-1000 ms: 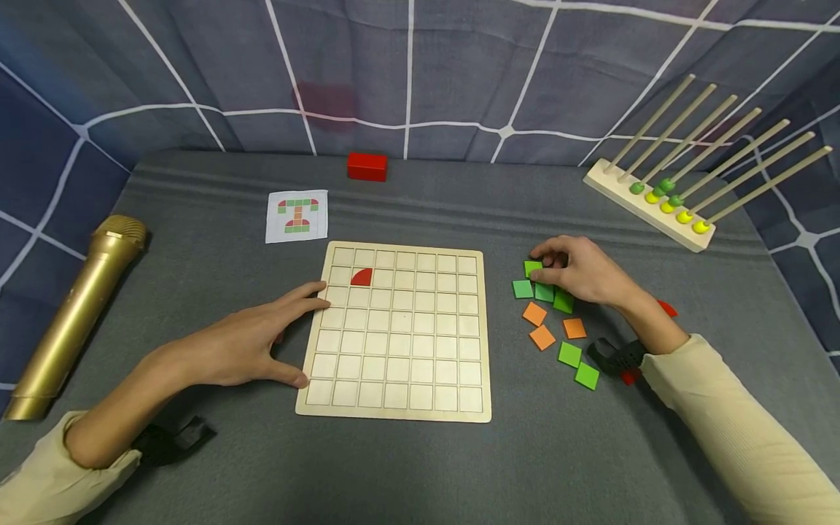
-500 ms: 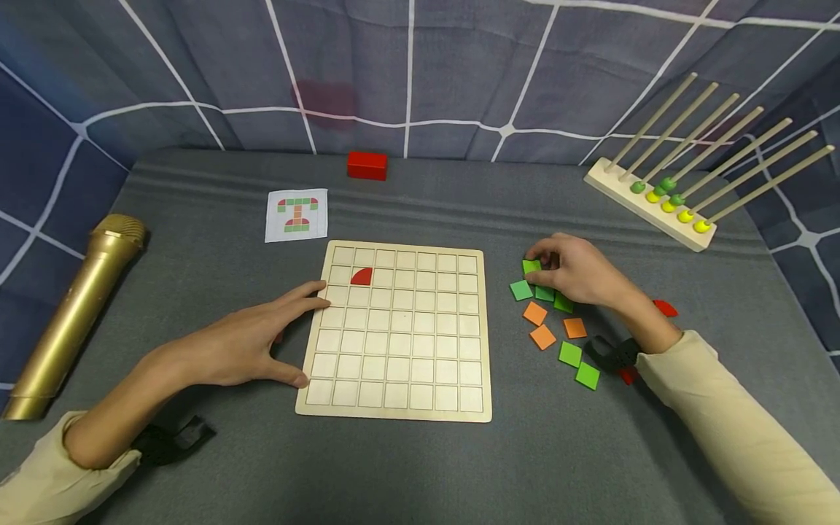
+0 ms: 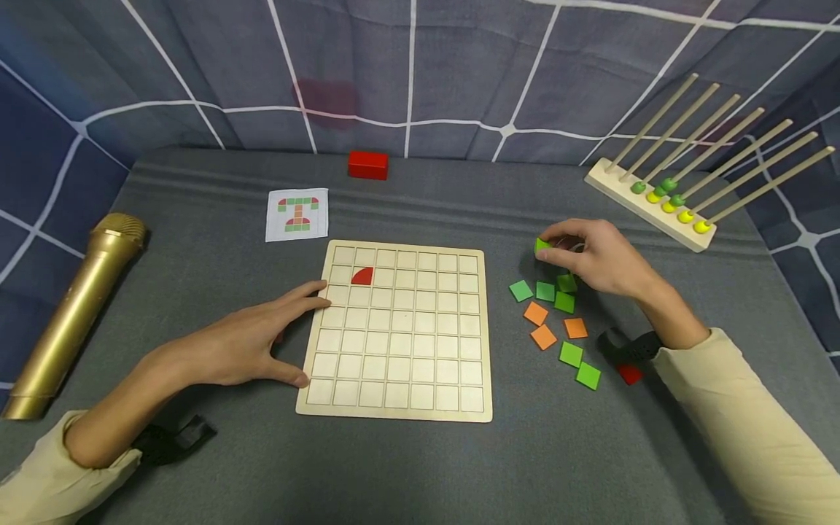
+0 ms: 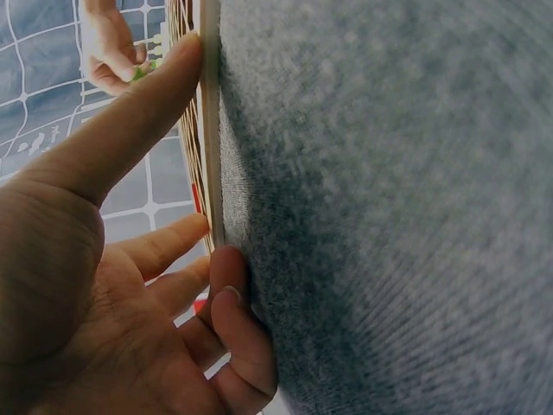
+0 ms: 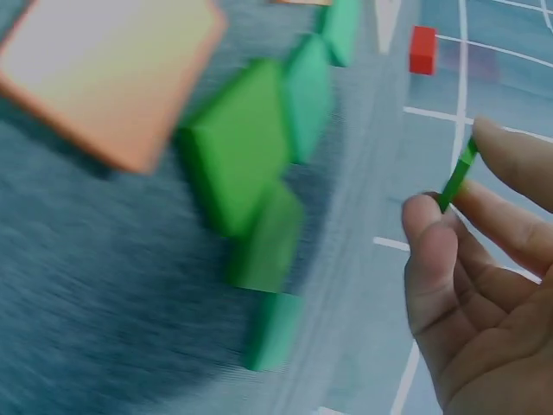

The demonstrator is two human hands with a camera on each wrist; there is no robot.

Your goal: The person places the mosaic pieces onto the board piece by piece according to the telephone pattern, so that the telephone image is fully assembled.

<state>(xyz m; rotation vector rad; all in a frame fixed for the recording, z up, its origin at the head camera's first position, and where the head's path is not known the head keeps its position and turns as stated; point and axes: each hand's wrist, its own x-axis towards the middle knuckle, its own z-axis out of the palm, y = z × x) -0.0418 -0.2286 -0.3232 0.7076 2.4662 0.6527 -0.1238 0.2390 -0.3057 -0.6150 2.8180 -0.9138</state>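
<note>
A square wooden grid board (image 3: 402,332) lies on the grey cloth, with one red quarter-circle tile (image 3: 362,276) in a cell near its upper left. My left hand (image 3: 236,346) touches the board's left edge with thumb and fingertips spread; in the left wrist view the thumb (image 4: 143,117) rests against that edge. Right of the board, my right hand (image 3: 604,255) pinches a green square tile (image 5: 458,177) between thumb and finger, raised above the cloth. Below it lie several green tiles (image 3: 564,302) and orange tiles (image 3: 542,337).
A pattern card (image 3: 297,215) lies behind the board, and a red block (image 3: 367,165) stands at the back. To the left is a gold microphone (image 3: 82,313). A peg rack with beads (image 3: 650,205) stands at the back right. A red tile (image 3: 630,375) lies by the right sleeve.
The right hand has lifted the green tile off the pile, moving up and slightly right. Another darker green tile has come into view beneath it. The left hand has stayed on the board.
</note>
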